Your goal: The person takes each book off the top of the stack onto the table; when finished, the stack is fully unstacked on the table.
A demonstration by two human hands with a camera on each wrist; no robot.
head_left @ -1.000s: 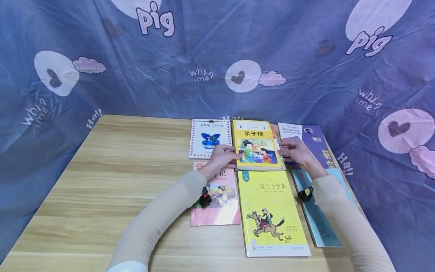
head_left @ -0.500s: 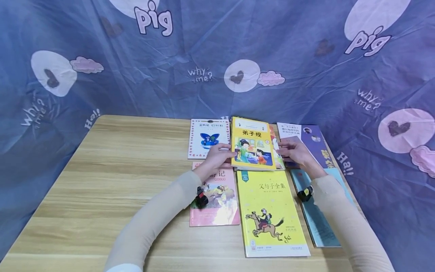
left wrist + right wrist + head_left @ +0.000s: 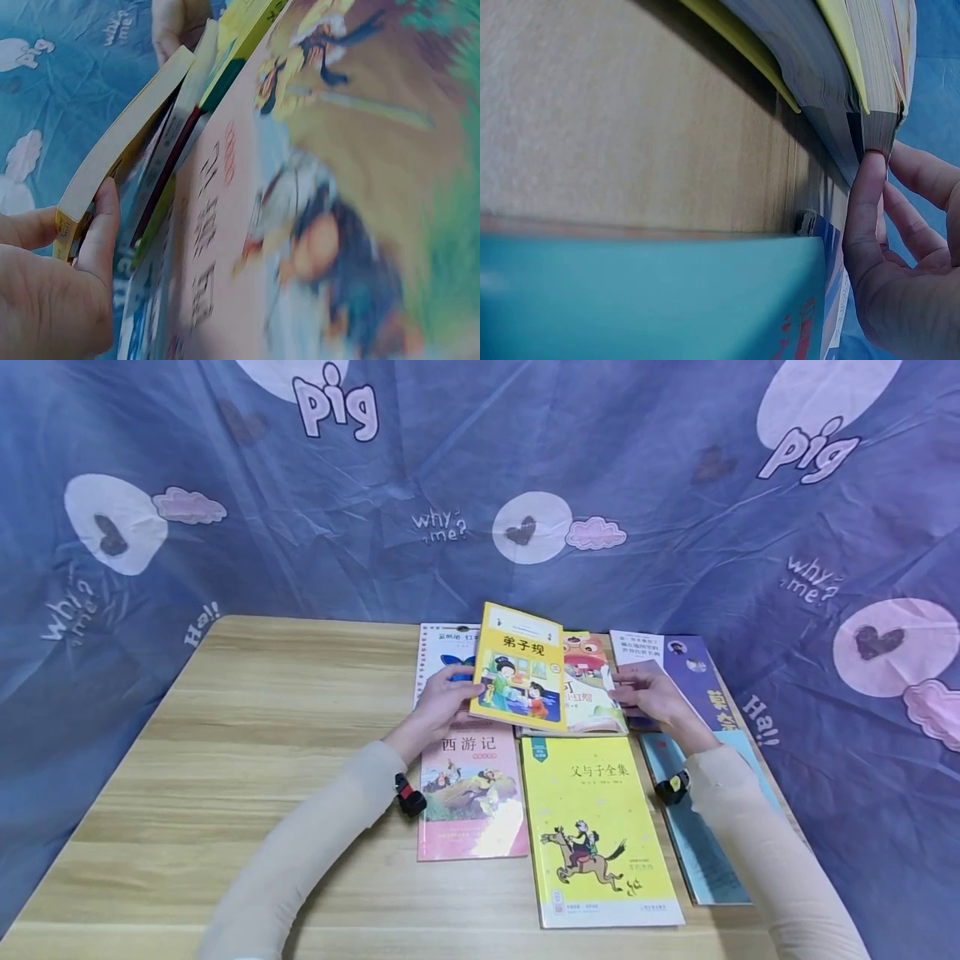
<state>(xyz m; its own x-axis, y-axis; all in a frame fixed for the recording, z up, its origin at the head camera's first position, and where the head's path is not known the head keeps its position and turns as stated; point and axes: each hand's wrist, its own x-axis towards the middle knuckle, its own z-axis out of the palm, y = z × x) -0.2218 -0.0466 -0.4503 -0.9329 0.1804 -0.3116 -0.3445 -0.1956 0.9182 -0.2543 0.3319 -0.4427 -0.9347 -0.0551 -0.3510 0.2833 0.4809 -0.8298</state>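
Note:
My left hand (image 3: 438, 706) grips the left edge of a yellow picture book (image 3: 519, 668), raised and tilted above the books below. In the left wrist view my thumb (image 3: 101, 232) lies against that yellow book's page block (image 3: 124, 142). Under it an orange-covered book (image 3: 592, 689) tops a short stack. My right hand (image 3: 648, 693) holds this stack's right edge, and in the right wrist view its thumb (image 3: 870, 202) presses the page edges (image 3: 877, 112).
Around the stack on the wooden table (image 3: 262, 735) lie a pink book (image 3: 472, 802), a large yellow book (image 3: 596, 827), a white book (image 3: 438, 647), a purple book (image 3: 693, 672) and a teal book (image 3: 705, 852). A blue printed cloth (image 3: 225, 527) hangs behind.
My left hand has lifted the yellow book off the stack and carried it left and up, uncovering the orange book. My right hand has stayed at the stack's right edge.

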